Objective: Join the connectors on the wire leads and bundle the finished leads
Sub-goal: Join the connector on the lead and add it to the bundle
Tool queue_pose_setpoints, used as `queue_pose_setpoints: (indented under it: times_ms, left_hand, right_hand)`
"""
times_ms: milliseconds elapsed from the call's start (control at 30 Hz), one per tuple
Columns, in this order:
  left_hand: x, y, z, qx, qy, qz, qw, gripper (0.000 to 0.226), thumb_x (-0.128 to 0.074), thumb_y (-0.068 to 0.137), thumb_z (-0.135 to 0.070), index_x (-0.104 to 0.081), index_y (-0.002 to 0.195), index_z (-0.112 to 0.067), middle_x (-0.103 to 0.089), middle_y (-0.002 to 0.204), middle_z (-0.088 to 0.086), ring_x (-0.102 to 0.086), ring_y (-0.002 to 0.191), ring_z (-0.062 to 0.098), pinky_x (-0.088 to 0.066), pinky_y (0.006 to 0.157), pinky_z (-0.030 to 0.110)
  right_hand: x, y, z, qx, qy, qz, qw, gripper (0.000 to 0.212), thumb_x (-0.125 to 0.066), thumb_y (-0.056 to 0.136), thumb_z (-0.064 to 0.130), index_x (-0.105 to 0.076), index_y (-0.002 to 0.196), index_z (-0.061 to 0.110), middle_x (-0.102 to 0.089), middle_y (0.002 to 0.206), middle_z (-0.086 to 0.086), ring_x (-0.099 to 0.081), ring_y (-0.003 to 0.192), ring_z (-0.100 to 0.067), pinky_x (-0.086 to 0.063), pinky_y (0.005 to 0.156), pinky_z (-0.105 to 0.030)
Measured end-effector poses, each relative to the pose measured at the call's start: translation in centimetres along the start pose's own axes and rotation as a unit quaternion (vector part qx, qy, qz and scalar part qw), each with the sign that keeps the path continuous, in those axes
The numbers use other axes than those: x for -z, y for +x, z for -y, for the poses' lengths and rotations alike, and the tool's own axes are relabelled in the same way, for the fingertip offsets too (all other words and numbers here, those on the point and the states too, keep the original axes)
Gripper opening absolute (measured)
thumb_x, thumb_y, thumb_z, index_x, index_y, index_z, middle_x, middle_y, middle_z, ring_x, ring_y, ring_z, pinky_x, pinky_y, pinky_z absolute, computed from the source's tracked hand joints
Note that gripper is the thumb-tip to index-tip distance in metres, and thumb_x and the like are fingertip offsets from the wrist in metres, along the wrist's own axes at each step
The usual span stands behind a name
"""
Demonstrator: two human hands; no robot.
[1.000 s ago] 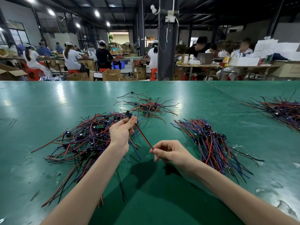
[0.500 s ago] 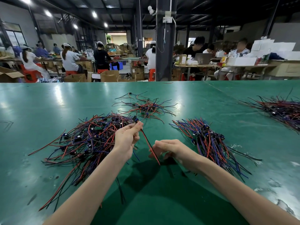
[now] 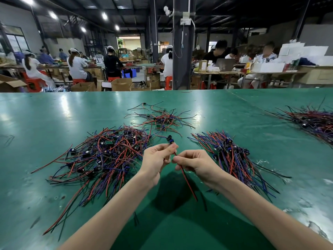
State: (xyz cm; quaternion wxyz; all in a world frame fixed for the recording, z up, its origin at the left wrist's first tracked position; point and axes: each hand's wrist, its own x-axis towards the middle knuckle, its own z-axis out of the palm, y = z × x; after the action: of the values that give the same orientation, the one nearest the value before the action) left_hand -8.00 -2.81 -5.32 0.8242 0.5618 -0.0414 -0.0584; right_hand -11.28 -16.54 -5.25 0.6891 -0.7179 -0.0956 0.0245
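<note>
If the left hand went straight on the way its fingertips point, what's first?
Likely the small scattered tangle of red and black wire leads farther up the green table, though the left hand might pass above it.

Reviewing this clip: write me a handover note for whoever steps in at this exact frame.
Left hand: its grip pinches the red-black lead just below its connector.
Right hand: grips the same lead lower down; its tails reach down toward the green table.
Done, seemingly: the combed pile at right, no tie visible.
Left to do: tangled heap at left, small far pile, then bundling.
</note>
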Motion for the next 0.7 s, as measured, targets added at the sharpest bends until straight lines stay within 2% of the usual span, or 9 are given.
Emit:
queue_pose_setpoints:
  times_ms: [200, 367, 533, 700]
  left_hand:
    - [1.9, 1.3, -1.4, -0.010, -0.041, -0.056, 0.998, 0.020, -0.071, 0.071, -0.012, -0.066, 0.084, 0.002, -0.048, 0.065, 0.004, -0.037, 0.044, 0.005, -0.034, 0.042, 0.014]
    - [3.0, 2.0, -1.8, -0.009, -0.075, -0.102, 0.992, 0.010, -0.067, 0.082, -0.004, -0.064, 0.087, 0.003, -0.050, 0.068, 0.004, -0.037, 0.042, 0.003, -0.032, 0.039, 0.013]
    - [2.8, 2.1, -1.4, -0.010, -0.076, -0.108, 0.991, 0.017, -0.068, 0.081, -0.005, -0.063, 0.095, 0.004, -0.053, 0.059, -0.002, -0.037, 0.042, 0.002, -0.031, 0.039, 0.013]
    - [2.9, 2.1, -1.3, -0.011, -0.026, -0.097, 0.995, 0.016, -0.069, 0.082, -0.009, -0.065, 0.089, 0.004, -0.047, 0.058, 0.000, -0.035, 0.042, 0.004, -0.032, 0.040, 0.012]
  right_hand:
    - [-0.5, -0.3, -0.3, -0.016, -0.004, 0.026, 1.000, 0.009, -0.070, 0.083, 0.010, -0.069, 0.074, 0.009, -0.067, 0.058, -0.002, -0.054, 0.055, -0.007, -0.039, 0.056, -0.012]
    - [-0.9, -0.6, -0.2, -0.008, -0.021, 0.056, 0.998, 0.010, -0.068, 0.084, 0.007, -0.068, 0.074, 0.006, -0.065, 0.055, 0.001, -0.052, 0.052, -0.006, -0.039, 0.056, -0.012]
    - [-0.8, -0.8, -0.1, -0.007, -0.035, 0.072, 0.997, 0.012, -0.067, 0.085, 0.006, -0.065, 0.073, 0.006, -0.065, 0.055, 0.001, -0.049, 0.052, -0.007, -0.038, 0.055, -0.011]
    - [-0.6, -0.9, 0.1, -0.024, -0.041, 0.106, 0.993, 0.012, -0.066, 0.086, 0.011, -0.066, 0.074, 0.008, -0.066, 0.057, -0.001, -0.054, 0.054, -0.008, -0.041, 0.059, -0.013]
